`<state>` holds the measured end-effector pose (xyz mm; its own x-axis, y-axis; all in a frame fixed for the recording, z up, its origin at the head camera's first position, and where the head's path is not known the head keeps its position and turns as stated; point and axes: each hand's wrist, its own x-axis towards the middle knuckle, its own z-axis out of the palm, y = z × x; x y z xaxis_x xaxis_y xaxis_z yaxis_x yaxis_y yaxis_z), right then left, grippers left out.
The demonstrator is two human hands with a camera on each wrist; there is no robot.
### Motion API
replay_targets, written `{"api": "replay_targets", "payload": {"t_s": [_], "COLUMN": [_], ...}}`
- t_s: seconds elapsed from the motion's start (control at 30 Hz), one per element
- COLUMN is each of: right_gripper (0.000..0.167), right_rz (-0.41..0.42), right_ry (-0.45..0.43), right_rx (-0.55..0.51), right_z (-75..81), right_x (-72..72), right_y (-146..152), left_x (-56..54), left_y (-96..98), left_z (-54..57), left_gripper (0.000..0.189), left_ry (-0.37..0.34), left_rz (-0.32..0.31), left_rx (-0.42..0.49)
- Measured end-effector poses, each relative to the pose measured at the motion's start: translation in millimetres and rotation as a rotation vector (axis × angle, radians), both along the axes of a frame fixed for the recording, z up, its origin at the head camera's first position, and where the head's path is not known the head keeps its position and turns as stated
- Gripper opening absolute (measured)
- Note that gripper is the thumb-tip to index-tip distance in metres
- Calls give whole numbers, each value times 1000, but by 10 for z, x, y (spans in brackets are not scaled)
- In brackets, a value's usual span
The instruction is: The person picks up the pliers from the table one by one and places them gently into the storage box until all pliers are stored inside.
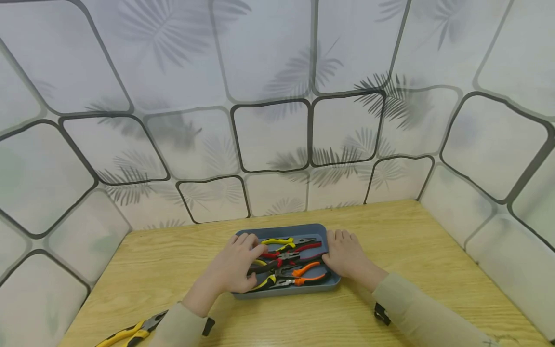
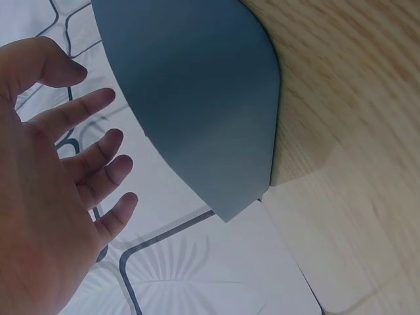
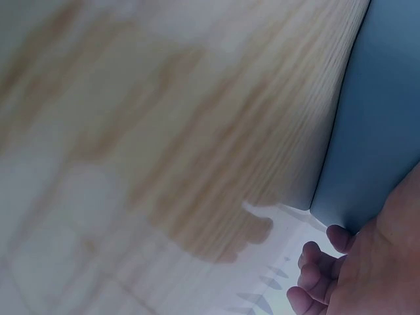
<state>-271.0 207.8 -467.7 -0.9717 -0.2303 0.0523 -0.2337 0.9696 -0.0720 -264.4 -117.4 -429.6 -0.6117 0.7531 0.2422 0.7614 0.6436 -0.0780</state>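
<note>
A blue-grey tray [image 1: 288, 291] sits on the table with several pliers in it. Among them are yellow-and-black pliers [image 1: 284, 244], red-handled pliers [image 1: 310, 246] and orange-and-black pliers [image 1: 310, 278]. My left hand [image 1: 234, 262] is over the tray's left end, its fingers spread and loosely bent. In the left wrist view those fingers [image 2: 98, 164] hold nothing and stand apart from the tray wall. At the tray's right end, my right hand [image 1: 348, 255] rests against the side, thumb by the rim. The right wrist view shows its fingers [image 3: 318, 279] loosely bent near the tray's corner.
Another pair of yellow-and-black pliers [image 1: 138, 330] lies on the wooden table [image 1: 390, 231] at the front left, partly behind the left sleeve. Patterned white walls [image 1: 277, 135] enclose the table at the back and both sides.
</note>
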Motion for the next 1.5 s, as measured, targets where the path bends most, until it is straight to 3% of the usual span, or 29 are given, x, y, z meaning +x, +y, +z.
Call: {"api": "replay_targets", "payload": {"t_s": [0.47, 1.17, 1.5], "right_gripper": [44, 48, 49], "right_rz": [2, -16, -14], "right_ry": [-17, -36, -39], "right_rx": [14, 9, 5], "right_z": [-16, -3, -3], "right_x": [-23, -15, -13], "right_y": [0, -1, -5], "left_x": [51, 146, 240], "left_y": [-57, -255, -361], "left_z": [58, 148, 154], "left_gripper": [51, 54, 57], "left_ry": [-14, 45, 40], "left_rz": [36, 61, 116], "left_rx": [2, 65, 59]}}
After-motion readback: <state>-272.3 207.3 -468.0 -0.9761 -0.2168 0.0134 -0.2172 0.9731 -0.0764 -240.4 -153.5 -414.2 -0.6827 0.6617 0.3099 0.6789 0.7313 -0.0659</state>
